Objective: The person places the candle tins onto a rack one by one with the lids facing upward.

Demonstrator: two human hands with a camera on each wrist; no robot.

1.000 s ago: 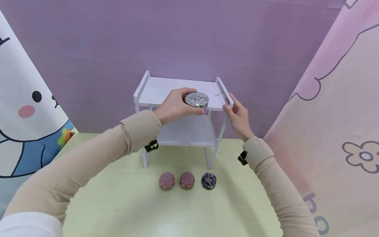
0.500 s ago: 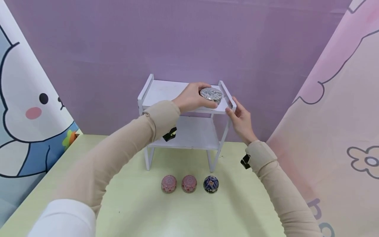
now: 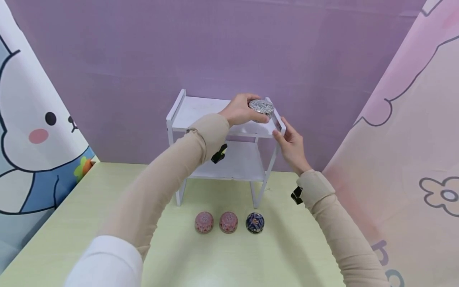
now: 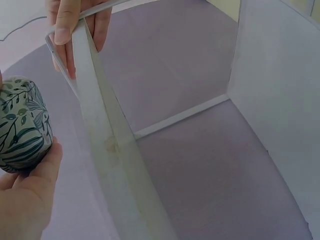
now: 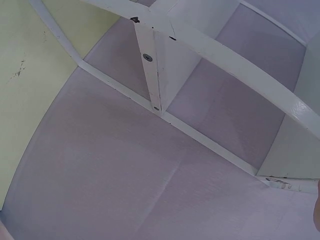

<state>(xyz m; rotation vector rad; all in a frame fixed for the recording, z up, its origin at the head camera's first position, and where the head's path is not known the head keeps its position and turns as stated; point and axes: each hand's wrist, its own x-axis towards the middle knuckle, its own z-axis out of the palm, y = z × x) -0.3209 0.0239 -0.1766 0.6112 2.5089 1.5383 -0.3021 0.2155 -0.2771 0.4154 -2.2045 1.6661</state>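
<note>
My left hand (image 3: 241, 109) grips a round tin (image 3: 261, 107) with a black-and-white leafy pattern, thumb on its near side and fingers behind. The tin is over the right end of the white rack's (image 3: 201, 105) top shelf, close to the raised side rail. In the left wrist view the tin (image 4: 22, 125) shows dark green leaves on its side, apart from the shelf edge. My right hand (image 3: 292, 145) pinches the rack's front right corner, thumb on the near side and fingers outside. Only a sliver of a finger (image 5: 318, 207) shows in the right wrist view.
Two pink patterned tins (image 3: 204, 222) and one dark blue floral tin (image 3: 255, 222) stand in a row on the pale yellow-green table (image 3: 201, 263), before the rack. A lower shelf (image 3: 236, 159) lies under the top one. A purple backdrop (image 3: 143, 71) rises behind; printed panels flank both sides.
My left hand has carried the leafy tin right and farther back over the top shelf, towards the right rail. My right hand keeps its hold on the rack's corner.
</note>
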